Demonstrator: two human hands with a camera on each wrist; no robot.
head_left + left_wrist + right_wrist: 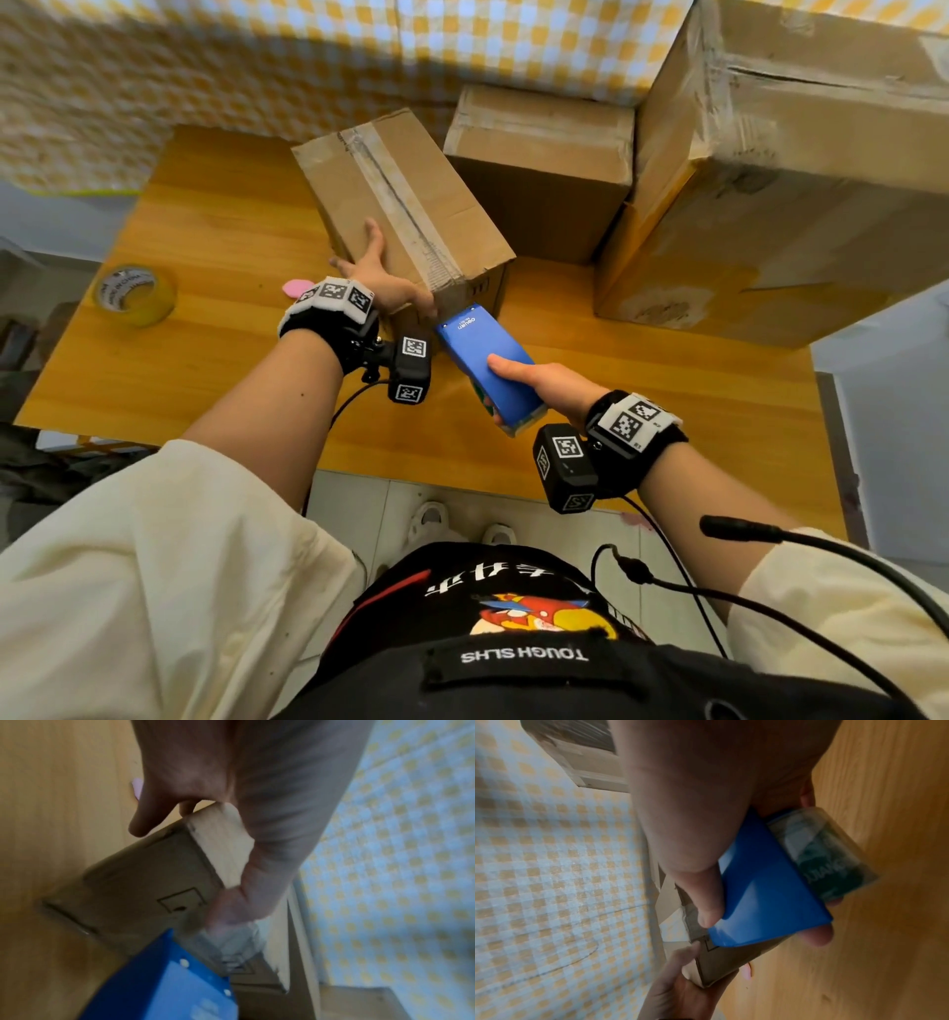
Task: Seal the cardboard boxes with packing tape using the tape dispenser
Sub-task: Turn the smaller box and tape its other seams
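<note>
Across the wooden tabletop, three cardboard boxes crowd the far right: the biggest box at 2 o'clock reaches toward the right edge, and a mid-sized box at 12 o'clock touches its side. Just beside that, the small box being sealed lies askew with a tape strip along its top seam. Bare wood stretches open from 8 to 10 o'clock and along the near edge. The left hand braces the small box's near left corner, grip spread with the thumb on its top. The right hand holds the blue tape dispenser, grip wrapped around it, nose touching the box's near end face. A yellow tape roll sits at 9 o'clock near the left edge.
</note>
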